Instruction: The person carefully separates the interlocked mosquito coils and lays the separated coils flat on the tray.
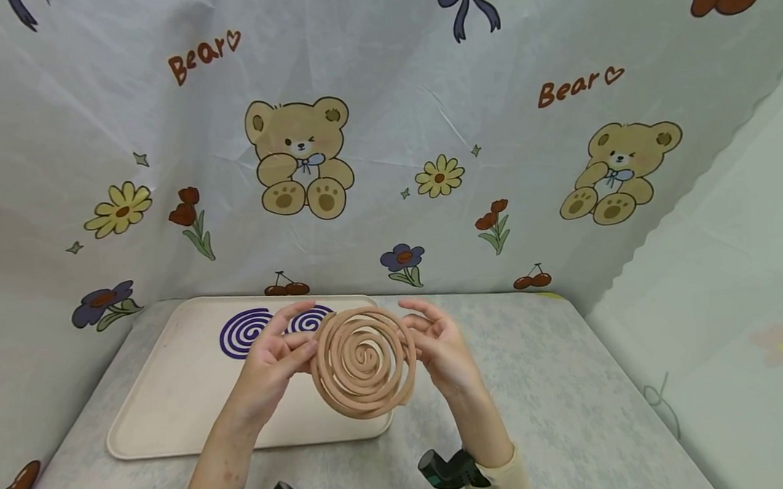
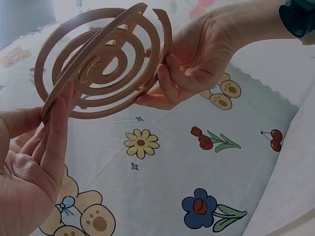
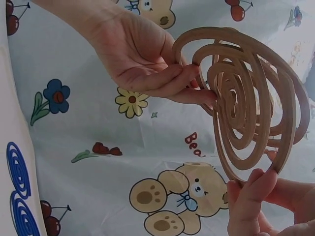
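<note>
Two brown mosquito coils (image 1: 365, 356) are nested together and held up above the table, facing the head camera. In the left wrist view their rings (image 2: 106, 66) are tilted apart at an angle while still crossing each other. My left hand (image 1: 275, 359) pinches the left edge between thumb and fingers. On the opposite edge, my right hand (image 1: 443, 348) grips with thumb and fingertips, its index finger raised. The right wrist view shows the coils (image 3: 236, 105) spread wider on one side, with the left hand (image 3: 147, 59) at one rim and the right hand (image 3: 256, 204) at another.
A cream tray (image 1: 175, 407) lies on the left of the grey table (image 1: 535, 384). Two blue spiral coils, one on the left (image 1: 246, 334) and one partly hidden (image 1: 309, 320), lie at its back. A bear-print cloth (image 1: 386, 128) hangs behind.
</note>
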### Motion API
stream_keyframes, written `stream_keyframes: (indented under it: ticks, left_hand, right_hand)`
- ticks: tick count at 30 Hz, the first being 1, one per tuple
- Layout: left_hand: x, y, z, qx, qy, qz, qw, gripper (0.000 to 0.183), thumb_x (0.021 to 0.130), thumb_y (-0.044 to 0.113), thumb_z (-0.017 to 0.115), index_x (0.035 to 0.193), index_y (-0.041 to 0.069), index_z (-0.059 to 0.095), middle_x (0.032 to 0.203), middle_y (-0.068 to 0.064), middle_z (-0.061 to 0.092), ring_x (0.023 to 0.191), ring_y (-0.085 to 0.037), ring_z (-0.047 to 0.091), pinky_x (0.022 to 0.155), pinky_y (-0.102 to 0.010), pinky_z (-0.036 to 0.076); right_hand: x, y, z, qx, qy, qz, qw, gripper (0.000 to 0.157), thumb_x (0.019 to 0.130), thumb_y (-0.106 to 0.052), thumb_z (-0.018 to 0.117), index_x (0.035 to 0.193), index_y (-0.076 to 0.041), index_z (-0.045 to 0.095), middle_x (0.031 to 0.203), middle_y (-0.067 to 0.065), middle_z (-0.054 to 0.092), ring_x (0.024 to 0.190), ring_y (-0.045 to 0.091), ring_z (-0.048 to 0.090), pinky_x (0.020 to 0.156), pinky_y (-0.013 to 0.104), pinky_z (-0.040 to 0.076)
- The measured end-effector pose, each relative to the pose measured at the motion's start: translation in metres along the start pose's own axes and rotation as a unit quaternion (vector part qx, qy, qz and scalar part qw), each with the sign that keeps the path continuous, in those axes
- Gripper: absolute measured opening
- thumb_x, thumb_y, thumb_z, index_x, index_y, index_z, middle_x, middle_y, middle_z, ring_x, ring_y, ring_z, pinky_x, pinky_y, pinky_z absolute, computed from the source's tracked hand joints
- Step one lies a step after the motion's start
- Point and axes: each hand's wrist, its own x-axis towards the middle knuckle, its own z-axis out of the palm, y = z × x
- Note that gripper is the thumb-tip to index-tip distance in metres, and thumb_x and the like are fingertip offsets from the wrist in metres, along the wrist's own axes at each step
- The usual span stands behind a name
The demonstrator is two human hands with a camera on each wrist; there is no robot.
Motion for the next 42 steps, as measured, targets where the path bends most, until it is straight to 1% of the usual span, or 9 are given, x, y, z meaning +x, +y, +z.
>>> stream_keyframes:
  ticks: [2,9,15,20,26,30,34,37,42]
  left_hand:
    - [0.0002,-0.0004,0.0005,-0.009,0.001,0.008,0.9999,0.047,0.096,-0.005,0.046,0.140,0.006,0.035,0.099,0.006,0.073,0.077,-0.003,0.068,0.070,-0.020,0.058]
    - [0.0009,-0.0008,0.0047,-0.056,-0.003,0.010,0.9984,0.045,0.096,-0.007,0.044,0.134,0.017,0.042,0.101,0.006,0.073,0.083,-0.002,0.068,0.073,-0.017,0.057]
    - [0.0001,0.0007,0.0074,-0.053,0.010,0.005,0.9985,0.044,0.096,-0.007,0.044,0.132,0.018,0.043,0.096,0.006,0.073,0.079,-0.002,0.068,0.070,-0.017,0.057]
    - [-0.0003,0.0009,0.0091,-0.051,0.018,0.004,0.9985,0.042,0.096,-0.005,0.045,0.132,0.017,0.042,0.094,0.007,0.072,0.076,-0.001,0.067,0.070,-0.017,0.057]
    - [0.0004,0.0012,0.0081,-0.017,0.019,0.002,0.9997,0.043,0.097,-0.002,0.046,0.137,0.012,0.039,0.096,0.008,0.072,0.077,-0.002,0.068,0.071,-0.019,0.057]
    - [0.0004,0.0022,0.0055,-0.004,0.021,-0.014,0.9997,0.044,0.097,-0.001,0.046,0.139,0.013,0.038,0.097,0.007,0.072,0.079,-0.004,0.068,0.071,-0.020,0.058]
    - [0.0003,0.0031,0.0038,0.016,0.047,-0.043,0.9978,0.045,0.097,0.003,0.049,0.140,0.007,0.036,0.094,0.007,0.073,0.077,-0.005,0.069,0.069,-0.021,0.059]
    - [0.0010,0.0032,0.0033,0.023,0.057,-0.066,0.9959,0.045,0.097,0.005,0.051,0.139,0.007,0.037,0.094,0.007,0.073,0.078,-0.005,0.069,0.070,-0.022,0.059]
    - [0.0021,0.0030,0.0031,0.032,0.067,-0.098,0.9924,0.048,0.096,0.006,0.052,0.141,0.002,0.033,0.094,0.009,0.073,0.081,-0.007,0.070,0.071,-0.023,0.059]
  right_hand:
    - [0.0006,0.0002,0.0002,-0.003,0.006,-0.006,1.000,0.038,0.089,0.007,0.052,0.119,-0.015,0.053,0.083,-0.007,0.068,0.069,0.006,0.065,0.060,0.018,0.055]
    - [0.0009,0.0000,-0.0009,-0.011,0.004,-0.031,0.999,0.040,0.087,0.009,0.054,0.121,-0.013,0.052,0.083,-0.007,0.069,0.069,0.005,0.065,0.058,0.017,0.054]
    - [0.0004,0.0010,-0.0024,-0.016,0.008,-0.045,0.999,0.040,0.087,0.010,0.052,0.120,-0.013,0.052,0.084,-0.006,0.070,0.069,0.007,0.066,0.060,0.019,0.056]
    - [-0.0007,0.0020,-0.0024,-0.052,0.010,-0.060,0.997,0.040,0.086,0.009,0.058,0.121,-0.012,0.053,0.084,-0.006,0.068,0.070,0.006,0.066,0.063,0.018,0.056]
    - [-0.0029,0.0013,-0.0002,-0.093,0.013,-0.087,0.992,0.040,0.086,0.004,0.063,0.121,-0.012,0.055,0.086,-0.006,0.067,0.072,0.007,0.066,0.066,0.020,0.056]
    - [-0.0032,0.0028,0.0017,-0.098,0.013,-0.093,0.991,0.040,0.085,0.004,0.063,0.121,-0.011,0.055,0.086,-0.005,0.066,0.071,0.007,0.066,0.066,0.020,0.056]
    - [-0.0029,0.0033,0.0002,-0.103,0.025,-0.094,0.990,0.042,0.085,0.009,0.057,0.123,-0.009,0.053,0.088,-0.004,0.067,0.062,0.006,0.062,0.055,0.020,0.053]
    - [-0.0034,0.0019,-0.0015,-0.104,0.034,-0.100,0.989,0.044,0.085,0.011,0.053,0.125,-0.007,0.051,0.090,-0.003,0.067,0.057,0.006,0.058,0.049,0.019,0.049]
    - [-0.0048,-0.0008,-0.0031,-0.101,0.037,-0.114,0.988,0.042,0.086,0.011,0.056,0.124,-0.008,0.052,0.090,-0.002,0.068,0.060,0.007,0.059,0.050,0.020,0.051]
